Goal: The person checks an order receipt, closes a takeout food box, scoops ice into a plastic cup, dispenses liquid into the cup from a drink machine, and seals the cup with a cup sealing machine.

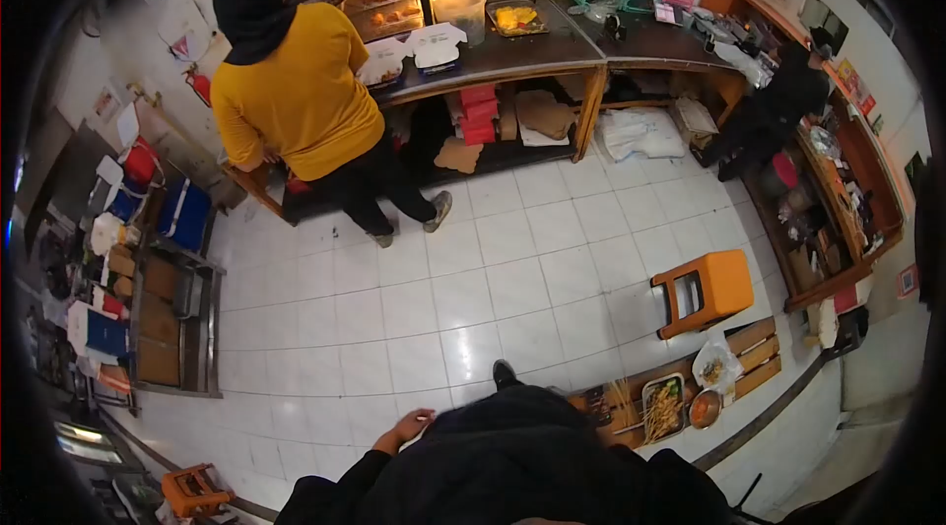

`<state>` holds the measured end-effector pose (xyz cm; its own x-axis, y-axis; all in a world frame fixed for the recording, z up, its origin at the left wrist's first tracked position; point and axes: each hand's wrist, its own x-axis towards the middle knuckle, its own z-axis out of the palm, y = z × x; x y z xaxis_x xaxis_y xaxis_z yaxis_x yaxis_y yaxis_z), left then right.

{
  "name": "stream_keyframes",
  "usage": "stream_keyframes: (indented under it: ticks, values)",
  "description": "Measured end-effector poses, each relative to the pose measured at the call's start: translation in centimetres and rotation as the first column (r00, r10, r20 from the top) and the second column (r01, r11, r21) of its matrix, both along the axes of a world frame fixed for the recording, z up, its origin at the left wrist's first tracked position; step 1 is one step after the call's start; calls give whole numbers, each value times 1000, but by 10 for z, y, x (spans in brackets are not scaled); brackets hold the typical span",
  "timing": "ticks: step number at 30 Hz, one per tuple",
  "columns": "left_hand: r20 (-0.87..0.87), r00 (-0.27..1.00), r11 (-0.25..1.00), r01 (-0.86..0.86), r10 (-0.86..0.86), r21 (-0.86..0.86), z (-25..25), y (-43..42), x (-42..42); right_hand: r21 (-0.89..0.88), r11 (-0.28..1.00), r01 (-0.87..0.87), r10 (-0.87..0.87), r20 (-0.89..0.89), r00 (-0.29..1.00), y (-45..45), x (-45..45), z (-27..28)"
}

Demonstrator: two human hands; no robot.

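Note:
At the lower middle, beside the dark clothing over my lap, is my left hand (pixel 407 424), its fingers bent and too small to read clearly. No object can be made out in it. My right hand does not show. To the right of my body, a low slatted wooden bench (pixel 757 348) bears a metal tray (pixel 663 407) of food with skewers beside it, a metal bowl (pixel 705 409) with orange-red contents, and a plastic bag (pixel 717 367) with food in it.
An orange stool (pixel 724 286) stands beyond the bench. A person in a yellow shirt (pixel 296 92) faces the counter (pixel 512 57) with open white boxes (pixel 434 47). Another person in dark clothes (pixel 778 97) is at the right. Shelving (pixel 212 328) lines the left.

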<state>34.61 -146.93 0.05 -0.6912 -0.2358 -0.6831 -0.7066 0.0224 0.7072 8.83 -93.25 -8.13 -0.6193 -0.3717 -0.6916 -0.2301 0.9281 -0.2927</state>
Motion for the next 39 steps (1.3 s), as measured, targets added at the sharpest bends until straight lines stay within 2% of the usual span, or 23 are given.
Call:
stream_keyframes:
  ticks: [1, 2, 4, 5, 6, 7, 8, 10, 11, 12, 13, 14, 16, 17, 20, 21, 24, 26, 29, 31, 36, 38, 39]
  values:
    - [-219, 973, 997, 80, -78, 0, -39, -4, -4, 149, 989, -24, 33, -58, 998, -15, -39, -23]
    - [-212, 965, 988, -148, 151, 34, -43, -9, -19, 234, 970, -59, 95, -142, 985, -31, -78, -53]
    - [-167, 852, 858, -510, 496, -53, -13, -18, -43, -80, 949, -303, 264, -318, 911, -110, -172, -5]
    - [-97, 879, 867, -477, 467, -146, 0, -39, -50, -187, 877, -443, 333, -427, 840, -155, -221, 30]
    - [4, 864, 863, -503, 504, -34, -17, -61, -48, -345, 929, -129, -11, -376, 927, -191, -264, 31]
    - [96, 936, 936, -323, 338, -141, -32, -88, -44, -459, 884, -93, -85, -352, 932, -201, -312, 13]
    - [271, 885, 923, -382, 378, -42, 4, -98, -63, -425, 905, 33, -176, -303, 937, -216, -345, 26]
    - [289, 936, 979, -203, 200, -19, -39, -142, -59, -351, 888, 297, -384, -211, 899, -267, -407, 57]
    - [325, 911, 911, 339, -255, -236, -46, -156, -80, -326, 910, 255, -354, -296, 887, -287, -427, 63]
    - [437, 702, 523, 711, -563, -469, -43, -170, -96, -297, 929, 219, -324, -373, 869, -307, -442, 66]
    - [166, 866, 817, 499, -471, -288, -41, -187, -100, -268, 945, 186, -293, -447, 845, -330, -458, 67]
    - [166, 929, 901, 363, -331, -238, -59, -207, -98, -304, 928, 214, -325, -382, 865, -352, -472, 59]
    - [152, 947, 910, 314, -282, -270, -60, -246, -135, -348, 894, 282, -373, -232, 898, -383, -475, 32]
    - [120, 955, 910, 296, -272, -291, -60, -265, -161, -273, 956, 106, -191, -303, 934, -400, -465, 44]
    - [-57, 971, 917, 197, -231, -347, -37, -325, -273, -294, 927, 231, -195, 147, 970, -430, -444, 30]
    - [-33, 979, 979, 202, -201, 14, -32, -352, -317, -262, 934, 245, -191, 216, 958, -440, -435, 48]
    - [373, 692, 609, 721, -618, -331, -111, -431, -423, -272, 930, 248, -219, 132, 967, -432, -419, 73]
    - [521, 665, 572, 739, -536, -356, -85, -465, -502, -166, 901, 401, -381, 143, 914, -405, -428, 57]
    - [195, 734, 508, 611, -651, -607, -14, -481, -594, 19, 740, 673, -656, 244, 714, -361, -442, 38]
    - [106, 756, 594, 584, -645, -554, 21, -471, -646, 257, 626, 736, -774, 317, 547, -342, -466, 28]
    - [-85, 919, 895, 350, -386, -277, 42, -421, -725, 317, 789, 526, -613, 364, 701, -337, -554, 2]
    - [-214, 962, 878, 49, -169, -476, 30, -409, -753, 7, 1000, -5, 3, 303, 953, -309, -622, -30]
    - [-281, 957, 827, -97, -76, -554, 34, -402, -762, -104, 926, -362, 374, 130, 918, -296, -655, -53]
